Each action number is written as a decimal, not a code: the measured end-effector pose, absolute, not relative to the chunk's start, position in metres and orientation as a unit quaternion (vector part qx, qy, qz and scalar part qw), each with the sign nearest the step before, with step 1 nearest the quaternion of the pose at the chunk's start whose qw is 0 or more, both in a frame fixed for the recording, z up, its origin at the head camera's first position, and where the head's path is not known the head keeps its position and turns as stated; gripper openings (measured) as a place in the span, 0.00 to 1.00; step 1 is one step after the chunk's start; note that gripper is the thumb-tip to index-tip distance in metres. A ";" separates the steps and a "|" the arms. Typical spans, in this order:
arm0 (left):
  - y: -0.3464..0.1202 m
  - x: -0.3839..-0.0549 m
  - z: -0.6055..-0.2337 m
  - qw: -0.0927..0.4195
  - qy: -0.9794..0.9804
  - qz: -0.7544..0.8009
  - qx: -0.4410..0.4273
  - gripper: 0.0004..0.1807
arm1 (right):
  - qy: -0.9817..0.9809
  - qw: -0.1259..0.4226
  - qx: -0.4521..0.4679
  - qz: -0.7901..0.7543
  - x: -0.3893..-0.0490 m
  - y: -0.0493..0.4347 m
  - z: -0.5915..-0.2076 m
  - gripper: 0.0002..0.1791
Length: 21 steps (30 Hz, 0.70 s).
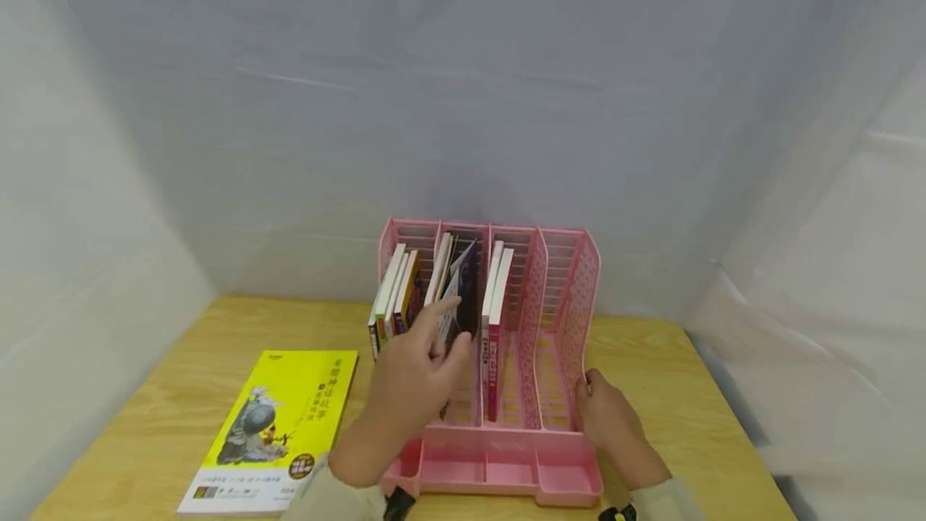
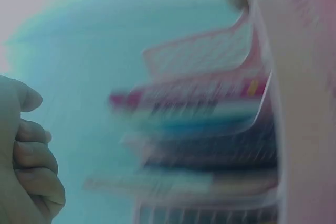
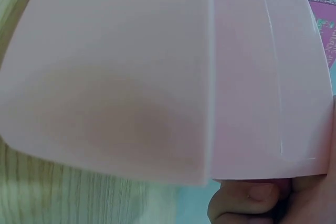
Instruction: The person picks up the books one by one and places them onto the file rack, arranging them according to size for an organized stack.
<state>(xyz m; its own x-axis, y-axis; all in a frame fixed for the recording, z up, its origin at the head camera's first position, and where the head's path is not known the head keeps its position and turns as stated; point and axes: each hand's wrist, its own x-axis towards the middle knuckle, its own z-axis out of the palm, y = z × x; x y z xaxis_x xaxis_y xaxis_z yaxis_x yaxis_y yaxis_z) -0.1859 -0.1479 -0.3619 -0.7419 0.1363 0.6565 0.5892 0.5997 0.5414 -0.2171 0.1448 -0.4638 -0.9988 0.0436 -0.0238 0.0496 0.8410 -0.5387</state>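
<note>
A pink desktop book rack with upright compartments and a low front tray stands on the table. My right hand grips its right side near the front; in the right wrist view, curled fingers lie at the edge of the pink plastic. My left hand is raised over the front of the left compartments, index finger outstretched, the others loosely bent around nothing. Just beyond it, a dark-covered book leans in the second compartment. Two books with reddish spines stand in the third. The left wrist view is blurred.
Several thin books stand in the leftmost compartment. A yellow book lies flat on the wooden table, left of the rack. Pale sheeting hangs behind and on both sides.
</note>
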 end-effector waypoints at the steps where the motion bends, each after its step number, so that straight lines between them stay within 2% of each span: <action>1: -0.160 -0.184 -0.359 0.304 -0.843 -0.390 -0.212 0.25 | 0.959 0.005 0.023 -0.281 -0.217 0.146 -0.464 0.25; 4: -0.201 -0.178 -0.357 0.333 -0.848 -0.375 -0.172 0.18 | 0.954 0.021 0.024 -0.297 -0.216 0.148 -0.465 0.27; 7: -0.245 -0.172 -0.362 0.301 -0.879 -0.359 -0.090 0.16 | 0.952 0.030 0.022 -0.305 -0.215 0.150 -0.466 0.29; 9: -0.272 -0.170 -0.366 0.234 -0.911 -0.340 -0.014 0.22 | 0.951 0.031 0.023 -0.307 -0.215 0.151 -0.466 0.30; 11: -0.296 -0.171 -0.373 0.134 -0.940 -0.309 0.056 0.31 | 0.953 0.025 0.023 -0.302 -0.215 0.153 -0.465 0.29; 13: -0.316 -0.174 -0.383 0.032 -0.958 -0.269 0.093 0.38 | 0.953 0.022 0.025 -0.301 -0.217 0.153 -0.464 0.28; 15: -0.333 -0.178 -0.397 -0.047 -0.961 -0.251 0.106 0.42 | 0.953 0.020 0.025 -0.301 -0.219 0.154 -0.464 0.27; 18: -0.352 -0.182 -0.414 -0.110 -0.954 -0.252 0.119 0.45 | 0.953 0.017 0.023 -0.302 -0.221 0.152 -0.464 0.26; 21: -0.363 -0.181 -0.425 -0.131 -0.944 -0.261 0.156 0.46 | 0.952 0.016 0.023 -0.304 -0.222 0.151 -0.465 0.25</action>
<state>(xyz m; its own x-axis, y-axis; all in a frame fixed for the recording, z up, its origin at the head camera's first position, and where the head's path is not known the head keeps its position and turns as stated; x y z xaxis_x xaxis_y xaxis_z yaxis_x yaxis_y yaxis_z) -0.1805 -0.3629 -0.4250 -0.9170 -0.2253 -0.3292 -0.3625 0.8153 0.4516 -0.2216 0.1507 -0.4654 -0.9985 0.0342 -0.0439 0.0533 0.8143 -0.5779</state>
